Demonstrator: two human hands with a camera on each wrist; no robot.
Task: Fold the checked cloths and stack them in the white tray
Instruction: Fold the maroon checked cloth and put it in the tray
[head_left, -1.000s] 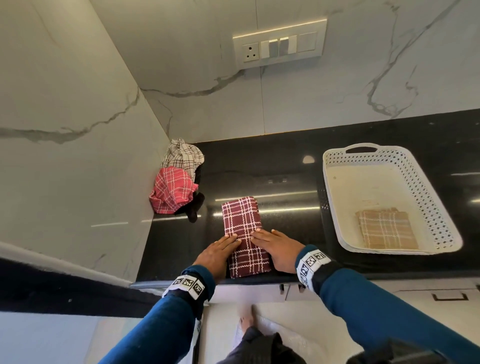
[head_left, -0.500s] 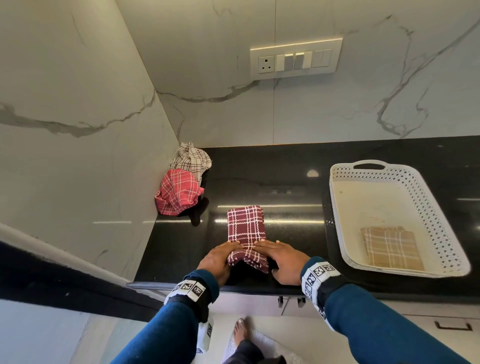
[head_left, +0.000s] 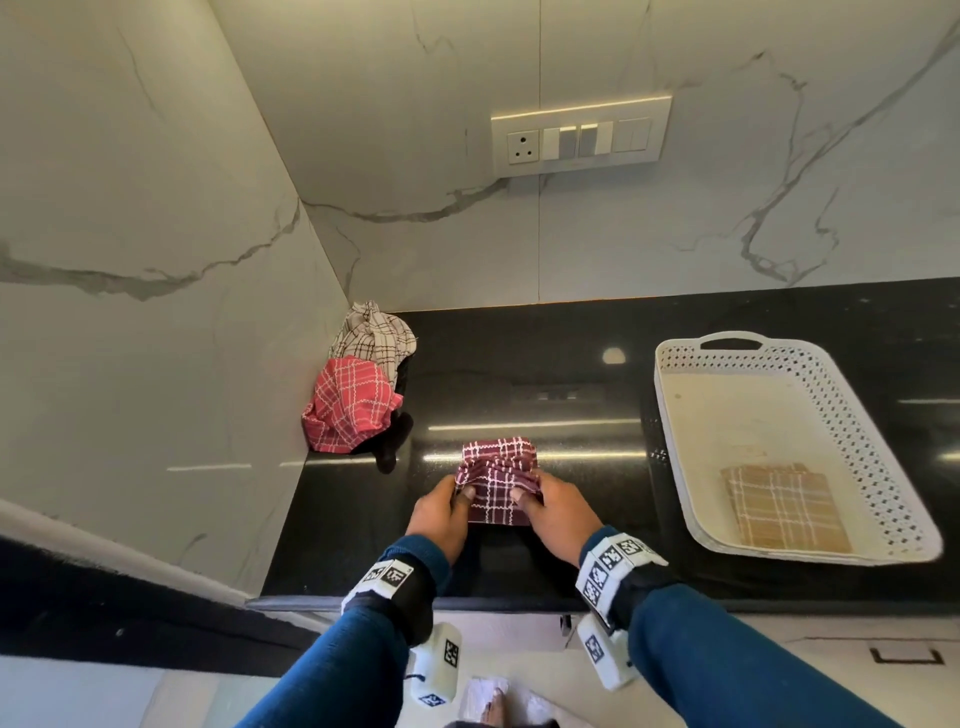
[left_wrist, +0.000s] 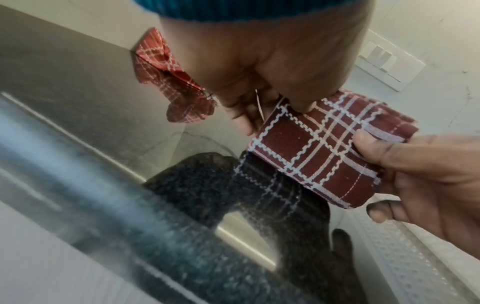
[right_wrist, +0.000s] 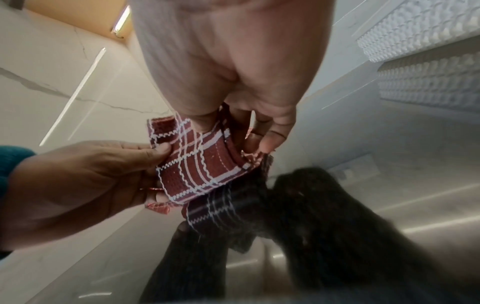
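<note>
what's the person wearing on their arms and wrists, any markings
Both arms are in long dark blue sleeves with ribbed cuffs. The left hand and right hand are bare, with no gloves. Each wrist carries a black band with white panels printed with black square-pattern tags, and a small white box bearing the same kind of tags hangs under each wrist.

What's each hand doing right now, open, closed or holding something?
Left hand: closed, pinching the left edge of the maroon checked cloth.
Right hand: closed, pinching the same cloth's right edge.
</note>
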